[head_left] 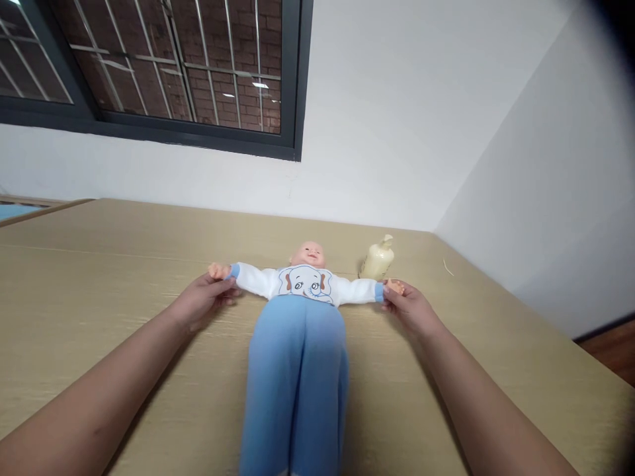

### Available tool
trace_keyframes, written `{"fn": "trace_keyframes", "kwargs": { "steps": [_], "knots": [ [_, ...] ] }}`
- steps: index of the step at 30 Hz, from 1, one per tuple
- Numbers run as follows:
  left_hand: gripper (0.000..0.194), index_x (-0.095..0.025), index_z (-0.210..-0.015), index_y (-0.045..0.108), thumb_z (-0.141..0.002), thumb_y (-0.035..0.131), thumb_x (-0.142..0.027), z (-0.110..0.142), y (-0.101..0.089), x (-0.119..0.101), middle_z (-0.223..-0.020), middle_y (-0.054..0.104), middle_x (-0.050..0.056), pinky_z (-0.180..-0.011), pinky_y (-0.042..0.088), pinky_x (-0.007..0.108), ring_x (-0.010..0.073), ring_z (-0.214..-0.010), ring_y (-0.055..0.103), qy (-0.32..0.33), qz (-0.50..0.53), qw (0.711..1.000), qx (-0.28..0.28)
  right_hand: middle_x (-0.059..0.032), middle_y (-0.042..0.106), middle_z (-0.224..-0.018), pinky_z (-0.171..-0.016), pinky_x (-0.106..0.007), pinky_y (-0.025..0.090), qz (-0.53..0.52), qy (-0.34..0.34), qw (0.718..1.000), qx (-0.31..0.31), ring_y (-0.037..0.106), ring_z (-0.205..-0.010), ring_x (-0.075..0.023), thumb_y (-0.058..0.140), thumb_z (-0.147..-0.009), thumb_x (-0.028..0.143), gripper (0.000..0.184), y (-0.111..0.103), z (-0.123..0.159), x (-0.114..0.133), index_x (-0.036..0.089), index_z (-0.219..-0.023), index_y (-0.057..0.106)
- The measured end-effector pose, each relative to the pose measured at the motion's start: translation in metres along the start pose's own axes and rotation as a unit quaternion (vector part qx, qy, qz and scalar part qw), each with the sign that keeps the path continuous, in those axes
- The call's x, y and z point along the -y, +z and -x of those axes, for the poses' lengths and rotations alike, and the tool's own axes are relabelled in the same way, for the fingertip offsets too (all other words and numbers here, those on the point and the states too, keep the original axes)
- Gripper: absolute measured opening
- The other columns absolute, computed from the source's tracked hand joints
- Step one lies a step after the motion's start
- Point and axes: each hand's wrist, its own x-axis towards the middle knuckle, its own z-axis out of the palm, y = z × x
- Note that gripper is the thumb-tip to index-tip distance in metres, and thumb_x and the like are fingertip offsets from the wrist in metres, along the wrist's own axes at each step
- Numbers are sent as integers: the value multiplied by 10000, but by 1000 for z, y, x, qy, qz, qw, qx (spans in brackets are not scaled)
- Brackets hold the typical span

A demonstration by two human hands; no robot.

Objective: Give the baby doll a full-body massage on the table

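Nearest the camera, two soft blue trouser legs (297, 383) run up the middle, smooth cloth with a fold between them, and they belong to one baby doll (305, 284) lying face up on the bench (188, 410), head pointing away. Two bare hands are on it, one at each outstretched arm. The left hand (204, 299) has its fingers closed around the blue cuff and wrist, thumb on top, with the doll's small hand just beyond the thumb. Over on the other side, the right hand (409, 307) matches it: fingers pinching the second blue cuff and wrist, the doll's tiny fingers poking out above. So the body lies between the two hands, both sleeves drawn out wide. Up the chest now, a white fabric top (303, 281) with one elephant face printed on it, and past that one round, smooth head, mouth in a smile. Just beyond the right-hand sleeve sits one pump bottle (377, 261), pale yellow, glossy and rounded, near the right hand. Farther right, one thin, pale curved strand (448, 267) lies on the light wood-grained surface. Behind it all rise smooth white walls (377, 132), and upper left, one dark-framed window (296, 79) with slim metal bars (231, 63) and rough brown bricks (270, 49) outside.
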Motion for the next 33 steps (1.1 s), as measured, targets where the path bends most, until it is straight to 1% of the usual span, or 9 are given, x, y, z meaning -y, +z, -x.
{"fn": "trace_keyframes", "kwargs": {
  "steps": [3, 7, 11, 14, 17, 19, 22, 28, 33],
  "knots": [
    [369, -158, -964, 688, -717, 860, -371, -6, -11, 3, -936, 709, 88, -586, 499, 245, 193, -778, 671, -34, -42, 998, 8, 9, 569, -677, -601, -272, 435, 24, 24, 999, -11, 496, -608, -126, 790, -767, 570, 423, -1, 1, 2, 191, -903, 662],
    [433, -140, -979, 660, -735, 825, -457, -10, -21, 6, -956, 709, 112, -512, 452, 204, 174, -733, 657, -66, -86, 994, -28, 18, 531, -540, -482, -248, 351, 68, 75, 995, 7, 454, -486, -111, 729, -802, 623, 460, -4, 4, 0, 168, -810, 658],
    [388, -163, -881, 597, -796, 738, -515, -13, -23, 9, -700, 622, 18, -437, 401, 181, 130, -563, 570, -72, -107, 991, -47, 15, 550, -534, -447, -227, 327, 77, 105, 991, 18, 453, -466, -98, 742, -801, 606, 449, -4, 5, -3, 165, -792, 654],
    [356, -172, -838, 573, -811, 695, -505, -16, -23, 10, -622, 581, 3, -403, 399, 198, 140, -504, 550, -87, -83, 990, -73, 4, 607, -648, -517, -221, 423, 38, 104, 994, 25, 514, -555, -94, 818, -750, 543, 406, -4, 5, 1, 177, -810, 651],
    [295, -161, -822, 585, -793, 666, -443, -19, -23, 10, -600, 595, 35, -395, 433, 237, 176, -484, 579, -97, -54, 989, -95, -43, 678, -824, -715, -267, 551, -39, 111, 993, 30, 613, -713, -127, 901, -682, 408, 343, -5, 5, 4, 173, -804, 683],
    [253, -161, -796, 583, -780, 639, -407, -20, -24, 9, -574, 586, 41, -380, 436, 254, 185, -454, 568, -101, -46, 989, -98, -62, 692, -876, -809, -300, 579, -78, 121, 989, 26, 643, -768, -150, 908, -682, 345, 297, -4, 5, 3, 170, -811, 706],
    [209, -172, -751, 566, -756, 627, -372, -20, -24, 9, -543, 558, 28, -362, 418, 250, 172, -420, 533, -100, -45, 989, -99, -64, 690, -847, -832, -316, 597, -93, 137, 986, 16, 654, -757, -156, 899, -701, 327, 269, -1, 4, -1, 172, -811, 709],
    [216, -151, -794, 587, -691, 705, -301, -20, -27, 11, -582, 577, 15, -368, 389, 200, 131, -450, 522, -92, -51, 991, -85, -43, 681, -798, -723, -275, 582, -93, 141, 985, 18, 631, -698, -128, 922, -670, 326, 300, 0, 4, -2, 178, -774, 682],
    [222, -152, -833, 602, -729, 713, -314, -18, -26, 11, -595, 590, 11, -360, 361, 180, 109, -424, 495, -74, -80, 991, -75, -24, 665, -729, -516, -219, 422, -72, 129, 989, 2, 549, -600, -99, 956, -589, 353, 406, 2, 3, -1, 179, -704, 608]
  ]
}}
